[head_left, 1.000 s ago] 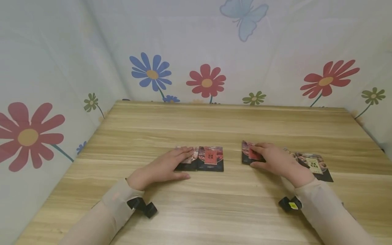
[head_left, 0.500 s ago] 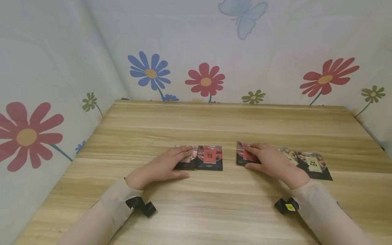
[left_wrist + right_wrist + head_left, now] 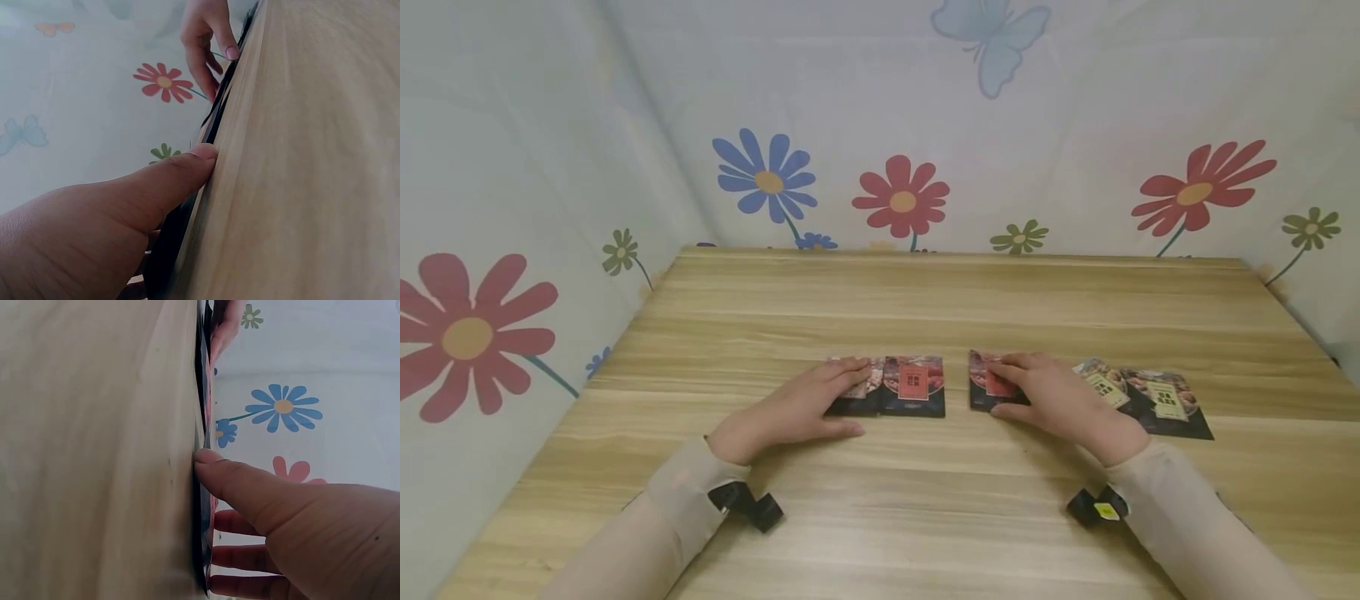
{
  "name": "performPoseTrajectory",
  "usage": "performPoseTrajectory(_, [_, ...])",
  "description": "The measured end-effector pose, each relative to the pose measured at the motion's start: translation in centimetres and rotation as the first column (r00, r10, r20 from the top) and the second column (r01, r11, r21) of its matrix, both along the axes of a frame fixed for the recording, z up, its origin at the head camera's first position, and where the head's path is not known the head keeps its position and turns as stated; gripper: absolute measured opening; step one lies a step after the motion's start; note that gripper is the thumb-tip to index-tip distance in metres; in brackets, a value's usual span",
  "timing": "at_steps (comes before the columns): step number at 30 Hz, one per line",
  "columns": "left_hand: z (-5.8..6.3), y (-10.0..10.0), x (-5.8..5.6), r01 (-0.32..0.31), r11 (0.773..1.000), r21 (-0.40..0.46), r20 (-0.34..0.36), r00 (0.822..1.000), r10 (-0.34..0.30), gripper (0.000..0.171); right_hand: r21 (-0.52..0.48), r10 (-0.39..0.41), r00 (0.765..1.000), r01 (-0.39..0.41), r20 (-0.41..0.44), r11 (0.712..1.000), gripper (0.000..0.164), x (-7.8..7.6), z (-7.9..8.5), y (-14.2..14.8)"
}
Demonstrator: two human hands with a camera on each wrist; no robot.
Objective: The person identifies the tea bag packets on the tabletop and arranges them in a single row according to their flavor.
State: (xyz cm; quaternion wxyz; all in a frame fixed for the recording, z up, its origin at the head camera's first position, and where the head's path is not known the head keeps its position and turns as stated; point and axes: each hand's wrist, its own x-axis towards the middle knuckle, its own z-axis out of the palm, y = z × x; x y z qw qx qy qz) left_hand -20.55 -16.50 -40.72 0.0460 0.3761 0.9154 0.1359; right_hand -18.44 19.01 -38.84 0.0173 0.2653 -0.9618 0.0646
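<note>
My left hand (image 3: 801, 404) lies over a dark square packet (image 3: 856, 407), fingers resting on its top and thumb along the near edge. A second packet with a red label (image 3: 913, 385) lies flat right beside it. To the right, my right hand (image 3: 1063, 400) presses on another red-labelled packet (image 3: 985, 383), its thumb at the near edge and its fingers extended across the top. The palm and fingers hide much of this packet. In the right wrist view, the thumb and outstretched fingers of my right hand (image 3: 294, 519) touch the thin packet on the table.
Two packets with yellow-green labels, a smaller-looking one (image 3: 1103, 385) partly behind my right hand and another (image 3: 1168, 402) to its right, lie at angles and overlap. The wooden table (image 3: 880, 300) meets a flower-printed cloth wall (image 3: 1075, 100) at the back and sides.
My right hand has slid its red-labelled packet leftward along the table, narrowing the gap to the other red-labelled packet. More of the yellow-green-labelled packets shows. My left hand stays in place.
</note>
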Motion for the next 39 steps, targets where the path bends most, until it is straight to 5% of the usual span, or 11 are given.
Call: performPoseTrajectory(39, [0.1, 0.2, -0.1, -0.001, 1.000, -0.003, -0.013, 1.000, 0.001, 0.081, -0.085, 0.065, 0.997, -0.067, -0.028, 0.994, 0.066, -0.1, -1.6, -1.4])
